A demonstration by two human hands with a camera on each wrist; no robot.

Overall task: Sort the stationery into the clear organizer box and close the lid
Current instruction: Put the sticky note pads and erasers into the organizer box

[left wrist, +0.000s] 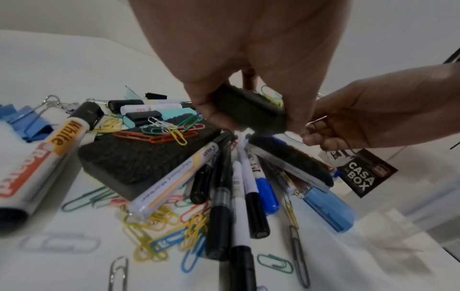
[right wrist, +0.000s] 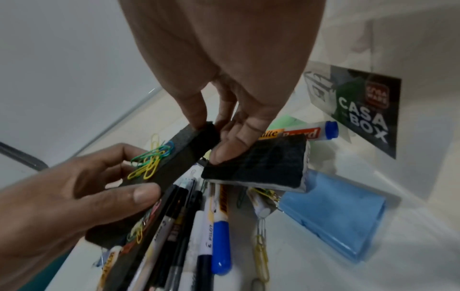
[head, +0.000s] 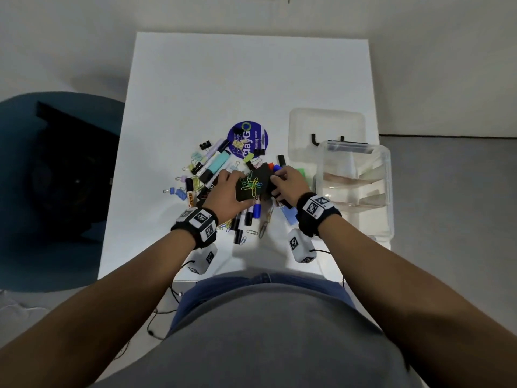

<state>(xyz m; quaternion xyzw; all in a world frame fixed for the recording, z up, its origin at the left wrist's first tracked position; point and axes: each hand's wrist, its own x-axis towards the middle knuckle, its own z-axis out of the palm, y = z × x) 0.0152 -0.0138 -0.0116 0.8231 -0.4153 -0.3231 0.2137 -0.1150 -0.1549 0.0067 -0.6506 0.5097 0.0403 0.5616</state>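
Both hands pinch the black eraser (head: 251, 184) above the counter (head: 251, 79), left hand (head: 227, 195) at its near end, right hand (head: 288, 182) at its far edge; we should keep it level so its paperclips (head: 251, 184) ride into the box (head: 387, 175) beyond the right fingers (right wrist: 225, 151).

**Setting: plain indoor recording room with a desk, office-type supplies**

The work surface is a small white table (head: 251, 79) standing against a bare, off-white wall (head: 251, 15), on a grey floor (head: 453, 191). No decoration appears on the wall. A teal upholstered chair (head: 16, 191) stands to the left of the table, with a black object on it that cannot be identified. Thin black cables (head: 156, 317) hang below the table's near edge. Both wrists carry black bands with printed square markers (head: 201, 218), indicating a data-capture setup. Whiteboard markers (left wrist: 44, 157), paper clips (left wrist: 159, 222) and binder clips (head: 205, 145) give an office character.
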